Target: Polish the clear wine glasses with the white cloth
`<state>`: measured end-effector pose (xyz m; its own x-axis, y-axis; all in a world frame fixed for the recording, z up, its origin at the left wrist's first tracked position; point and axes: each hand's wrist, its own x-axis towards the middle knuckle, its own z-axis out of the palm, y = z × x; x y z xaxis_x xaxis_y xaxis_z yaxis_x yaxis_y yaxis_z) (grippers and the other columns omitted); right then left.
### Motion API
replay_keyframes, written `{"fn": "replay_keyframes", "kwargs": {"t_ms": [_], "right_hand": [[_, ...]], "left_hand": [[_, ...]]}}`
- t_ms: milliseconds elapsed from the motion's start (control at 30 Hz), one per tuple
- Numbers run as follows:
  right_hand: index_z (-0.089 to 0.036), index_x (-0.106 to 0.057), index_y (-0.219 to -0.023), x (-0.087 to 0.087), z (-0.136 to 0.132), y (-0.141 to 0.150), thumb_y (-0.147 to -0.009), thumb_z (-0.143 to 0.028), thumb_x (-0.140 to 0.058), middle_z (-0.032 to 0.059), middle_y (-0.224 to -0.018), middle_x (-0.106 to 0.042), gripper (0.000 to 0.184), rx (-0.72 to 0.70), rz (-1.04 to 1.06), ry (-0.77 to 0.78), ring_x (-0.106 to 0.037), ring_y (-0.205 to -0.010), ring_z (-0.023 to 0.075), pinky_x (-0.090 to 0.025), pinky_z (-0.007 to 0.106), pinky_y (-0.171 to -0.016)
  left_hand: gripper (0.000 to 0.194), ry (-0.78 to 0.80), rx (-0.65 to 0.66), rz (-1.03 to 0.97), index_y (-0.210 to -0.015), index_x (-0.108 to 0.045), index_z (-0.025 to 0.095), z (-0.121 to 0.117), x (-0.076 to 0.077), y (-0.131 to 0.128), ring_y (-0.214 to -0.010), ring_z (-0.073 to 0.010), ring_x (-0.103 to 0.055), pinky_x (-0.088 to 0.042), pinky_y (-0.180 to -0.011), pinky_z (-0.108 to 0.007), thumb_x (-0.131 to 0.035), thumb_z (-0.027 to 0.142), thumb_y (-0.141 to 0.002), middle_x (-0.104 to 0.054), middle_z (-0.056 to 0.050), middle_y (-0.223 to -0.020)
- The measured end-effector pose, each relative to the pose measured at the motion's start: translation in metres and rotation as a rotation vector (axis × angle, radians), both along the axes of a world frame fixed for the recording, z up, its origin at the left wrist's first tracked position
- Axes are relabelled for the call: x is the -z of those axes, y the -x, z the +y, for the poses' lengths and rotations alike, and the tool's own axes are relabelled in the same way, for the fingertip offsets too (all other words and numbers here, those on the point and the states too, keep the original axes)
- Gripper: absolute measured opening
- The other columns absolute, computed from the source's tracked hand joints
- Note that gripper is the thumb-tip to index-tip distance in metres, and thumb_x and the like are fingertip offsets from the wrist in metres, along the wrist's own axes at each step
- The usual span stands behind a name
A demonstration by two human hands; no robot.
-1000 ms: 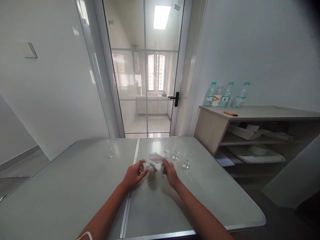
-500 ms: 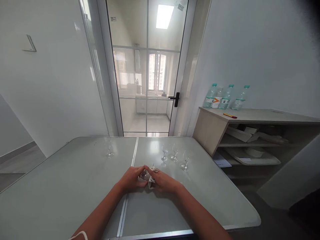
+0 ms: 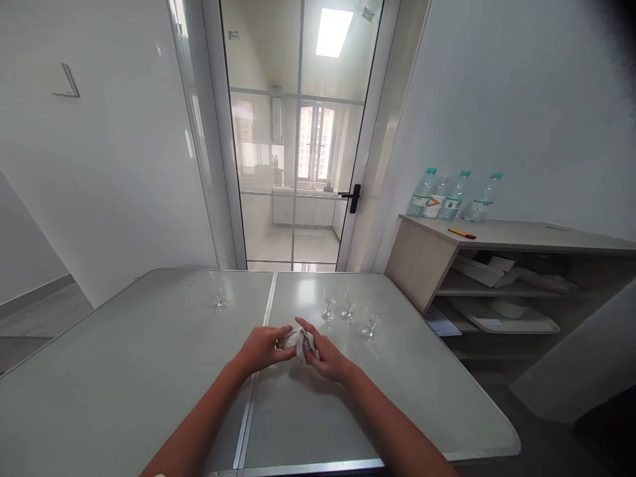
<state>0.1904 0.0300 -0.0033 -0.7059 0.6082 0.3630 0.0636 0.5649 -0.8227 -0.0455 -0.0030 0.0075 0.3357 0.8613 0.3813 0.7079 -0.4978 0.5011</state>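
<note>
Left hand (image 3: 263, 348): grips glass (image 3: 280, 344)
Right hand (image 3: 326, 356): holds cloth (image 3: 301, 339) against it
Table (image 3: 149, 371): four more glasses (image 3: 328, 315), upright
Cabinet (image 3: 422, 262): bottles (image 3: 452, 201) on top

Forearms (image 3: 201, 416) angled inward, left hand (image 3: 262, 348) and right hand (image 3: 328, 358) curl close together, fingertips (image 3: 287, 355) perhaps just apart.

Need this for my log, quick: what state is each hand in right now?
Left hand: closed, holding a glass.
Right hand: closed, holding a white cloth against the glass.
</note>
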Motion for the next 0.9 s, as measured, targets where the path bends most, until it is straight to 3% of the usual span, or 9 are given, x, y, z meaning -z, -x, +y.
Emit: {"fn": "replay_keyframes", "kwargs": {"t_ms": [167,267,367,433,567,633,767,833,900], "right_hand": [[-0.026,-0.04,-0.154,0.001,-0.007,0.0,-0.087,-0.02,-0.06,0.0073,-0.111,-0.067,0.071,-0.102,-0.078,-0.314,-0.059,-0.1,0.0237,-0.045,0.041,-0.098],[-0.026,-0.049,-0.147,0.006,-0.004,0.008,-0.097,-0.025,-0.05,0.0056,-0.101,-0.067,0.049,0.002,0.044,-0.203,-0.06,-0.087,0.0202,-0.049,0.038,-0.09],[-0.026,-0.053,-0.142,0.009,0.004,0.013,-0.102,-0.036,-0.045,0.0073,-0.125,-0.063,0.041,0.196,0.217,0.025,-0.06,-0.107,0.0221,-0.048,0.036,-0.096],[-0.026,-0.052,-0.143,0.009,0.009,0.012,-0.102,-0.041,-0.045,0.0072,-0.139,-0.056,0.043,0.238,0.269,0.109,-0.054,-0.123,0.0245,-0.044,0.037,-0.103],[-0.026,-0.046,-0.149,0.006,0.008,0.004,-0.099,-0.039,-0.052,0.0069,-0.122,-0.063,0.052,0.108,0.164,0.045,-0.06,-0.106,0.0228,-0.049,0.035,-0.092],[-0.026,-0.045,-0.149,0.004,0.004,0.0,-0.094,-0.032,-0.058,0.0038,-0.104,-0.065,0.057,0.023,0.105,-0.05,-0.06,-0.086,0.0192,-0.049,0.032,-0.08],[-0.026,-0.048,-0.146,0.003,0.0,-0.004,-0.088,-0.019,-0.058,-0.0003,-0.086,-0.063,0.06,-0.012,0.1,-0.115,-0.055,-0.068,0.0151,-0.047,0.028,-0.069],[-0.027,-0.052,-0.142,0.004,0.002,-0.002,-0.089,-0.018,-0.055,0.0,-0.087,-0.064,0.054,0.053,0.127,-0.093,-0.055,-0.067,0.0146,-0.046,0.028,-0.068],[-0.026,-0.056,-0.137,0.005,0.005,0.002,-0.09,-0.021,-0.056,0.0027,-0.098,-0.065,0.048,0.129,0.179,-0.064,-0.058,-0.074,0.0162,-0.048,0.029,-0.072]], "left_hand": [[0.049,0.453,0.223,-0.166,-0.086,-0.074,0.015,-0.006,-0.017,0.004,-0.046,-0.0094,-0.045,-0.033,-0.048,-0.022,-0.053,0.059,-0.094,-0.055,0.002,-0.057],[0.048,0.237,0.117,-0.089,-0.101,-0.075,0.015,-0.002,-0.009,0.003,-0.051,-0.0102,-0.05,-0.035,-0.052,-0.021,-0.057,0.059,-0.092,-0.059,0.001,-0.061],[0.055,-0.167,-0.058,0.107,-0.122,-0.07,0.018,0.003,0.007,-0.001,-0.061,-0.0142,-0.059,-0.038,-0.058,-0.023,-0.067,0.059,-0.086,-0.07,-0.004,-0.076],[0.057,-0.278,-0.091,0.212,-0.127,-0.068,0.018,0.006,0.015,-0.005,-0.064,-0.0165,-0.063,-0.039,-0.058,-0.023,-0.067,0.059,-0.087,-0.073,-0.008,-0.081],[0.048,-0.163,-0.049,0.191,-0.125,-0.065,0.019,0.005,0.019,-0.009,-0.065,-0.0166,-0.063,-0.04,-0.059,-0.023,-0.058,0.055,-0.094,-0.073,-0.006,-0.079],[0.042,0.001,0.018,0.065,-0.109,-0.068,0.018,0.003,0.015,-0.01,-0.061,-0.0144,-0.061,-0.04,-0.059,-0.023,-0.051,0.055,-0.098,-0.069,-0.003,-0.072],[0.06,0.365,0.163,-0.183,-0.08,-0.065,0.015,0.001,0.011,-0.013,-0.044,-0.0097,-0.05,-0.037,-0.05,-0.022,-0.028,0.056,-0.104,-0.06,0.0,-0.059],[0.059,0.287,0.101,-0.167,-0.084,-0.068,0.015,0.003,0.013,-0.014,-0.045,-0.0103,-0.05,-0.037,-0.05,-0.022,-0.033,0.058,-0.103,-0.059,0.0,-0.057],[0.049,0.023,-0.03,-0.068,-0.1,-0.072,0.015,0.005,0.019,-0.014,-0.052,-0.0127,-0.056,-0.039,-0.055,-0.022,-0.048,0.058,-0.098,-0.064,-0.002,-0.063]]}}
